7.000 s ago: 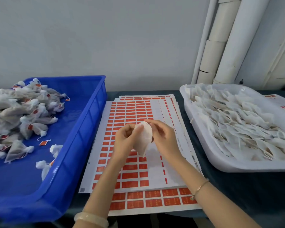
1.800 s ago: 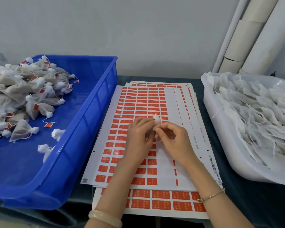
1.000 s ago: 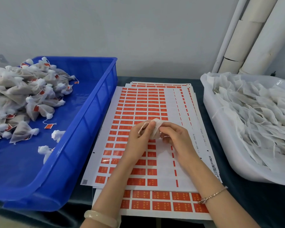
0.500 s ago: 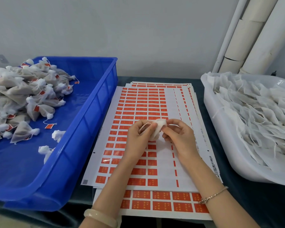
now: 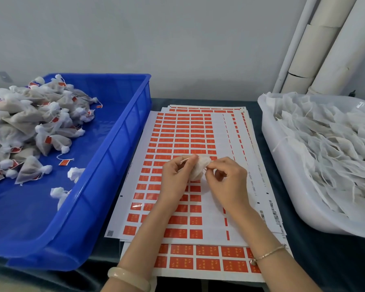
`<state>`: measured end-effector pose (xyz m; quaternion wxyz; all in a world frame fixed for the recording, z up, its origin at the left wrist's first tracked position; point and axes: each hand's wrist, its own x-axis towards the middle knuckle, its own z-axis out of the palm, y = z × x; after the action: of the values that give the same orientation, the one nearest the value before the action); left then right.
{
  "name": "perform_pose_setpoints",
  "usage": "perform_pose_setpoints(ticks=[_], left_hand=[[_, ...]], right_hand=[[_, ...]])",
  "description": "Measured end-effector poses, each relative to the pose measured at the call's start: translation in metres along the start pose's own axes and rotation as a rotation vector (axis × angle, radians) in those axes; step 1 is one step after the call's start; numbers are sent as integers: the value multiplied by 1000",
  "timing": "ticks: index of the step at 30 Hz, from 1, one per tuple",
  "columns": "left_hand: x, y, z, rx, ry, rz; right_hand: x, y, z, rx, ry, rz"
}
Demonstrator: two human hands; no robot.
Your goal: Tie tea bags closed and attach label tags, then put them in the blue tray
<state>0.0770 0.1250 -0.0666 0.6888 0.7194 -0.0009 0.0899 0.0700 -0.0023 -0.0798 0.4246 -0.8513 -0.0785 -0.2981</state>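
Note:
Over the middle of the label sheets, my left hand (image 5: 175,178) grips a white tea bag (image 5: 199,168), with a loop of its string showing above the fingers. My right hand (image 5: 227,182) pinches the bag's gathered top from the right. The stacked sheets of orange label stickers (image 5: 181,133) lie flat under both hands. At the left stands the blue tray (image 5: 114,148), holding a heap of tied, tagged tea bags (image 5: 30,127).
A white tray (image 5: 282,186) full of untied tea bags (image 5: 329,140) sits at the right. White pipes (image 5: 325,45) lean against the wall behind it. The dark table top (image 5: 316,256) shows at the front right.
The tea bag has been gathered from a flat pouch into a small bunch. Over the last second both hands stay in place, with the fingers working the string at the bag's top.

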Motion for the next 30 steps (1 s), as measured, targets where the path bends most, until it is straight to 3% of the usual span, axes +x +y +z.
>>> perform_pose_setpoints(ticks=[17,30], left_hand=[[-3,6,-2,-125,-30,14],[-3,9,-7,-207,-150,-59]], right_hand=[[-2,-4,0,34,130,-177],[-2,-7,-2,99,83,-265]])
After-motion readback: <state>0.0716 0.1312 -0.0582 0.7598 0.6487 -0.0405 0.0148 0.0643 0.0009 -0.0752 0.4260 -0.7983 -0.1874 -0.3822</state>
